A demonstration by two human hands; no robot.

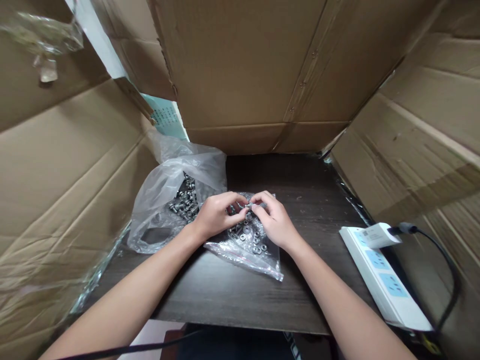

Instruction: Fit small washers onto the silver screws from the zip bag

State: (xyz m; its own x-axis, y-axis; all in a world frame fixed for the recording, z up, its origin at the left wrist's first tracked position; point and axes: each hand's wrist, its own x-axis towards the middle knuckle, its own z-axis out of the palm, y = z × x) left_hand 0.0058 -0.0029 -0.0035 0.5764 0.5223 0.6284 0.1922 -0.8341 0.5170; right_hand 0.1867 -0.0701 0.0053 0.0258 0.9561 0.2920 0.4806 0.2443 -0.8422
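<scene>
Nearest, at bottom: black cord (150, 346), slanting in front of the counter (225, 295), dark wood-look top. Two bare forearms (330, 295), one in from each lower corner. Off right: white power strip (362, 265), blue socket faces, white plug (377, 235) at the far end, black cable (452, 260) curving off it. Mid-counter: clear zip bag (243, 256) lying flat, seal edge toward the near side. Nuts and washers (256, 241) scattered there; on top or inside, cannot tell. Right by these, left hand (215, 214) and right hand (275, 220) close together, thumbs and fingers of both pinched on one small metal piece (248, 205), between the fingertips over the bag; too small to tell exactly what. Left of the left hand, partly behind: big cloudy plastic bag (152, 200), crumpled, pile of bolts (184, 202) in it. Farther back, cardboard walls (243, 65) on left, right and far side. In the far-left gap, past the plastic bag, pale green sheet (165, 115) with lines of writing, too small to read. Upper left, wrinkled clear plastic (48, 35) stuck on cardboard.
</scene>
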